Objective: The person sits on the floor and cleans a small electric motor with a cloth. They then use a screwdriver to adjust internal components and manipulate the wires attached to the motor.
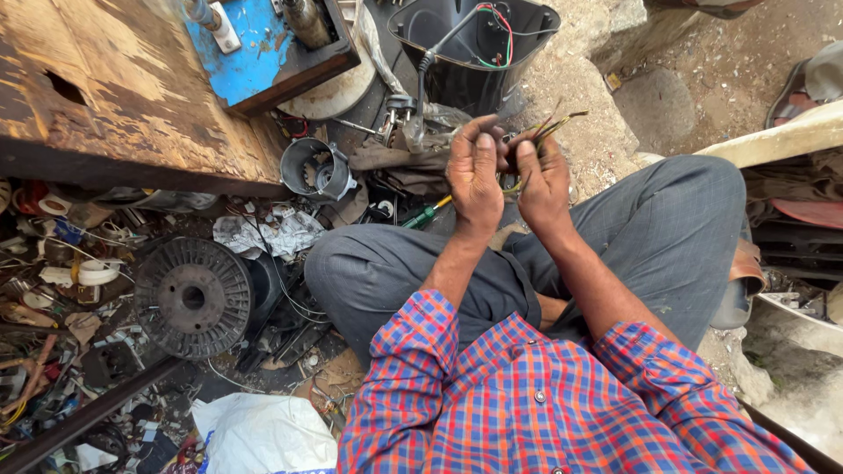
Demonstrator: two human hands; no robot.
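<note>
Both grips closed, seemingly pinching wires (537, 133)

1. I see both hands, left (475, 180) & right (542, 180), raised over the lap w/ a wire bundle (537, 132) between them; air above the knees is free.
2. Fwd: black housing (474, 48) w/ its cable blocks the way.
3. Left side: wooden bench (132, 96) overhangs; under it a metal cylinder (314, 168), black spool (193, 297) & scrap crowd the floor.
4. Right: bare dirt (702, 70), open room.
</note>
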